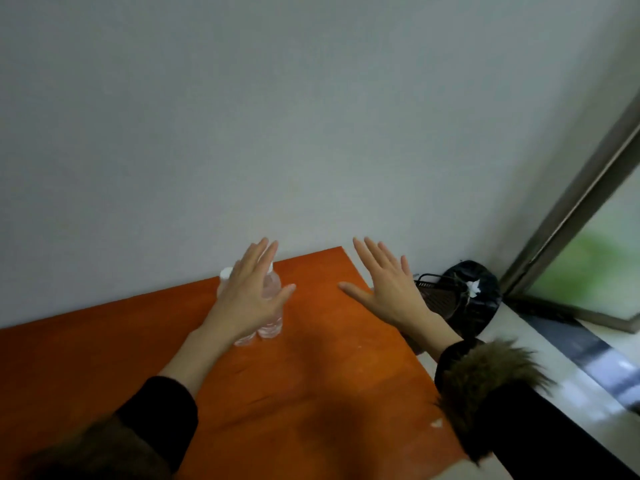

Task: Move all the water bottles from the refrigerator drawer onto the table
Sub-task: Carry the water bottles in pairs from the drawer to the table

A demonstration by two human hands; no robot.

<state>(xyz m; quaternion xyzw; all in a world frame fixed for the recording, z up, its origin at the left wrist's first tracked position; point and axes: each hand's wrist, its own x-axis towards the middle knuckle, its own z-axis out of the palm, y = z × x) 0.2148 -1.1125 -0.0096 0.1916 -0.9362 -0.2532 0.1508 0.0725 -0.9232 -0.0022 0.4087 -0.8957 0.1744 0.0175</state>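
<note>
While both hands hover spread and empty, two water bottles stand upright together on the orange tabletop.
Behind the left hand, the clear, ribbed plastic looks light, smooth, likely slippery; grip mid-body. The right hand holds nothing.

Orange table; clear bottles; black bin.

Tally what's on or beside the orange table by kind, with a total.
Water bottles, standing on the table behind the left hand: 2
Black-lined waste bins, on the floor past the right hand: 1
Total: 3
</note>
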